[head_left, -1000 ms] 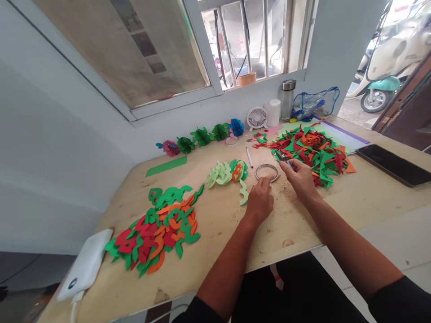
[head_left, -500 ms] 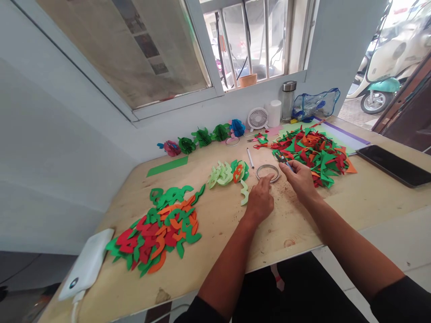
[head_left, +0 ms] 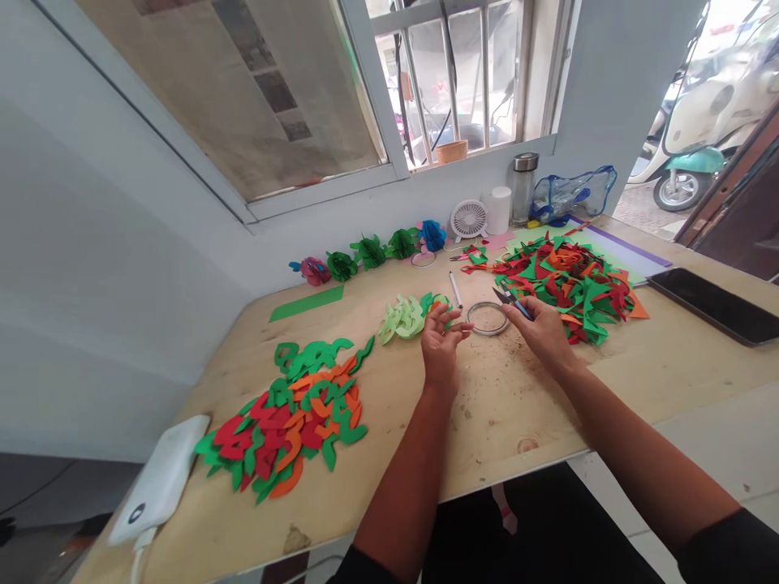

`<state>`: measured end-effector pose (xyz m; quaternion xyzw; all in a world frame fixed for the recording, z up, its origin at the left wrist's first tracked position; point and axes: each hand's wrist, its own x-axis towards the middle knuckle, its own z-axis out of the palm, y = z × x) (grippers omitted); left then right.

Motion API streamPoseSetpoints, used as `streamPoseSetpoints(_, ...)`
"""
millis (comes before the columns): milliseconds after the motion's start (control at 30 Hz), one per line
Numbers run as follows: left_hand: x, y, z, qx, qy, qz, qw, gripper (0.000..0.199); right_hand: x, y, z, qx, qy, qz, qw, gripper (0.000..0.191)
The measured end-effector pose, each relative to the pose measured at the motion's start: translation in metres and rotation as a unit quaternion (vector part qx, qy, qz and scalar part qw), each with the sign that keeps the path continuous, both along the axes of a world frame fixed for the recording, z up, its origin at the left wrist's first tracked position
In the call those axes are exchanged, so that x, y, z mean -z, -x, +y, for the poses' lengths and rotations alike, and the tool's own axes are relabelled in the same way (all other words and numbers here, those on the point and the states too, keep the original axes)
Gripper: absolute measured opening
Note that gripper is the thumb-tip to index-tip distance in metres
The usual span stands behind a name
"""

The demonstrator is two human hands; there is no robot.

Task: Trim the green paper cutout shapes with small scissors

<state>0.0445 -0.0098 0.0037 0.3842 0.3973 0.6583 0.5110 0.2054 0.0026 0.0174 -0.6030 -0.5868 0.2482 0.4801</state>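
My left hand (head_left: 442, 341) is turned partly palm up, fingers apart, beside a small stack of pale green paper cutouts (head_left: 404, 316). It covers part of the darker green and orange cutouts, and I see nothing held in it. Small snips (head_left: 514, 304) with dark blades and a bluish handle are gripped in my right hand (head_left: 544, 328), blades pointing left. Between both hands a thin grey ring (head_left: 488, 319), perhaps a tape roll, lies flat on the table. A white pen (head_left: 456, 290) rests just behind it.
At left is a pile of red, orange and green cutouts (head_left: 298, 422); at right, a heap of paper scraps (head_left: 569, 280). A phone (head_left: 715, 304) and white power bank (head_left: 161, 478) lie at the edges. Paper flowers (head_left: 371, 251), a fan (head_left: 469, 220) and a bottle (head_left: 523, 191) line the wall.
My left hand has moved left from the ring, and its fingers have spread. The pale green wavy strip that lay near it is now out of sight. My right hand still holds the snips.
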Motion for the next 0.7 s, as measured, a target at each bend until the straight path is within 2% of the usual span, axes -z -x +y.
streamPoseSetpoints(100,-0.002,0.01,0.002,-0.007,0.023,-0.083,0.996,0.046,0.003,0.0,0.001,-0.003,0.015,-0.088,0.996,0.034)
streamPoseSetpoints(233,-0.004,0.021,0.006,-0.061,0.021,-0.119,0.991,0.044,0.011,0.001,0.001,0.011,0.027,-0.207,0.978,0.031)
streamPoseSetpoints(400,-0.009,0.033,0.011,-0.148,0.0,-0.084,0.985,0.043,0.018,0.005,0.0,0.037,0.033,-0.333,0.942,0.031)
streamPoseSetpoints(533,-0.01,0.037,0.014,-0.21,-0.015,-0.043,0.977,0.04,0.015,0.008,-0.002,0.026,0.113,-0.401,0.909,0.036)
streamPoseSetpoints(600,-0.008,0.038,0.015,-0.225,-0.016,-0.031,0.974,0.039,0.013,0.01,-0.003,0.02,0.15,-0.419,0.895,0.038)
streamPoseSetpoints(700,-0.004,0.039,0.017,-0.22,-0.018,-0.028,0.975,0.039,0.011,0.011,-0.005,0.016,0.16,-0.438,0.884,0.04)
